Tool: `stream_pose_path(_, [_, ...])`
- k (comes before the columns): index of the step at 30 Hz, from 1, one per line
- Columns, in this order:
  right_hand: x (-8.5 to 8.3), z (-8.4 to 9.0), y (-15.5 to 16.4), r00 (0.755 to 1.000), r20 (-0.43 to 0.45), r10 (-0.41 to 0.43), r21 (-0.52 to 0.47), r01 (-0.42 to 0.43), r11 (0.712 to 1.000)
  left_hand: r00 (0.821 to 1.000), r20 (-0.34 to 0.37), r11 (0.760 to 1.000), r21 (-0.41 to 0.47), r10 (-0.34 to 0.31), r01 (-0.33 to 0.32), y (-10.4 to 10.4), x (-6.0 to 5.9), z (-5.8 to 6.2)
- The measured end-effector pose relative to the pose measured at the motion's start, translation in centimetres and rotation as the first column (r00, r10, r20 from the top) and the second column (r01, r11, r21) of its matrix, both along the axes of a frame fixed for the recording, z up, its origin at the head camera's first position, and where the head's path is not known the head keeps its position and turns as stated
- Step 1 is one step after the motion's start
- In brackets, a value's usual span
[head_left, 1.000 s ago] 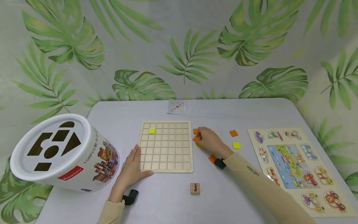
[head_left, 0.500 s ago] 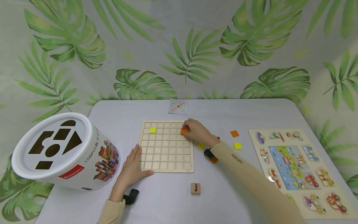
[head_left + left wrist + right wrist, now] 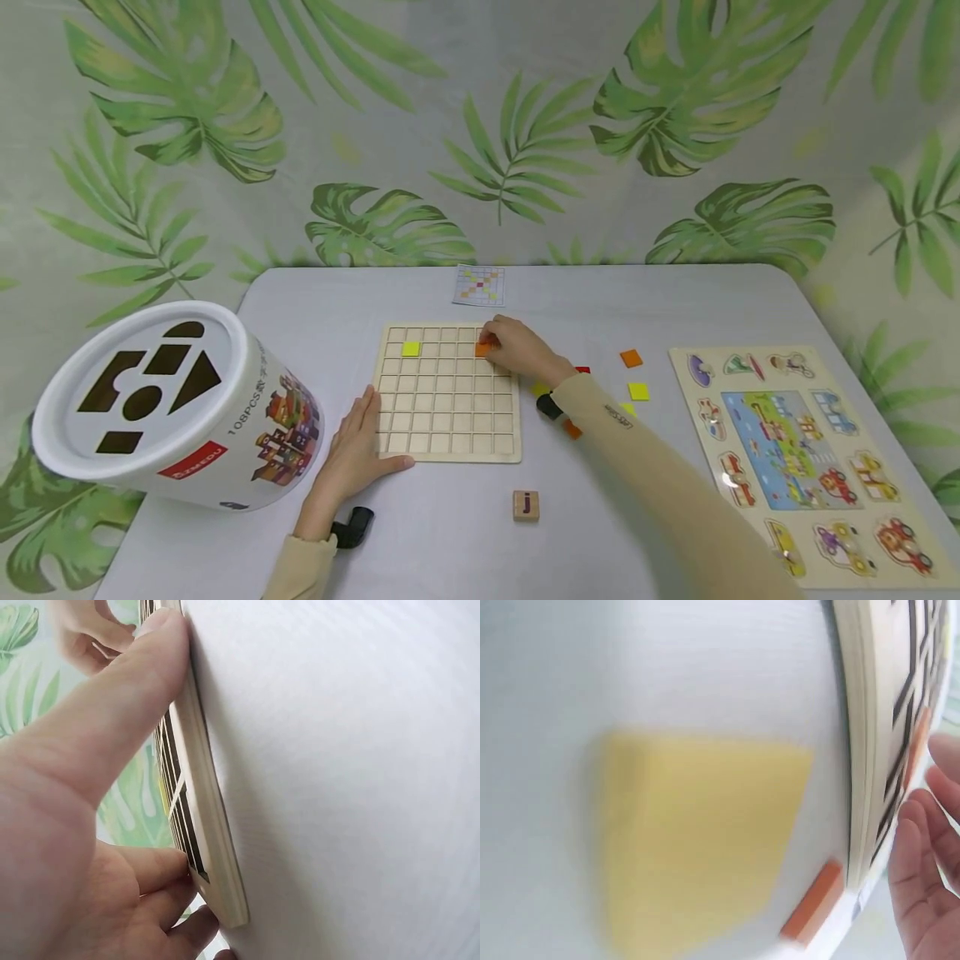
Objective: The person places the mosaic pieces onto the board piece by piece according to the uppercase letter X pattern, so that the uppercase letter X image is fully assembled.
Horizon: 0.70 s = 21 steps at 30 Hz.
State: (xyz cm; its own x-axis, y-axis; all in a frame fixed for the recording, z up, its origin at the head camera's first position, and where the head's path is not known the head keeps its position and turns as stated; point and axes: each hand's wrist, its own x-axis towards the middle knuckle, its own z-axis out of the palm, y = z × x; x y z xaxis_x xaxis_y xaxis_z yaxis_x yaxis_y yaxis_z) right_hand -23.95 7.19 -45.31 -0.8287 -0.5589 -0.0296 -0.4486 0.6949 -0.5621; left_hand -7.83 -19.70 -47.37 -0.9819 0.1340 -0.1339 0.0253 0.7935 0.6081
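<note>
Right hand (image 3: pixel 521 350), fingers bent over an orange tile (image 3: pixel 482 350) pinched at the fingertips, sits above the upper right part of the grid board (image 3: pixel 447 393); the tile lies at or just over a cell in the second row, near the right edge, and whether it is fully seated cannot be told. In the right wrist view the same fingers (image 3: pixel 930 862) hover beside the board's edge, with a yellow tile (image 3: pixel 697 840) and an orange one on the table close to the lens. Left hand (image 3: pixel 354 454) lies flat with straight fingers against the board's lower left corner, thumb along its edge, holding it in place; the left wrist view shows the thumb (image 3: pixel 112 712) pressed to the frame. A second yellow tile (image 3: pixel 410 350) already fills a cell in the same row, toward the left. Loose tiles, orange (image 3: pixel 631 358) and yellow (image 3: pixel 638 390), lie right of the board. Judged step: setting the orange tile into its cell. The next move calls for squaring the tile with the cell walls, pressing it level, then freeing the fingertips without lifting it. Further out: pattern card (image 3: pixel 478 286), letter block (image 3: pixel 526 505), white bucket (image 3: pixel 161 408), vehicle puzzle (image 3: pixel 795 450).
</note>
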Motion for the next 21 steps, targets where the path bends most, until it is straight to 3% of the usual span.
stream_pose_path(5, [0.5,0.5,3.1,0.996,0.055,-0.074,-0.131,0.08,0.988,1.0,0.001,1.0,-0.001,-0.001,0.001,0.1,0.0,0.0])
stream_pose_path(10, [1.6,0.7,6.7,0.993,0.054,-0.105,-0.154,0.112,0.982,1.0,0.007,1.0,0.007,0.008,-0.008,0.1,0.1,0.1])
stream_pose_path(16, [3.6,-0.2,9.3,0.997,0.073,-0.032,-0.154,0.043,0.987,1.0,-0.002,1.0,0.005,0.006,-0.006,0.1,0.1,0.1])
stream_pose_path(21, [5.2,-0.8,9.3,0.994,0.108,0.016,-0.119,-0.003,0.993,1.0,-0.013,1.0,0.009,0.004,-0.004,0.1,0.1,0.1])
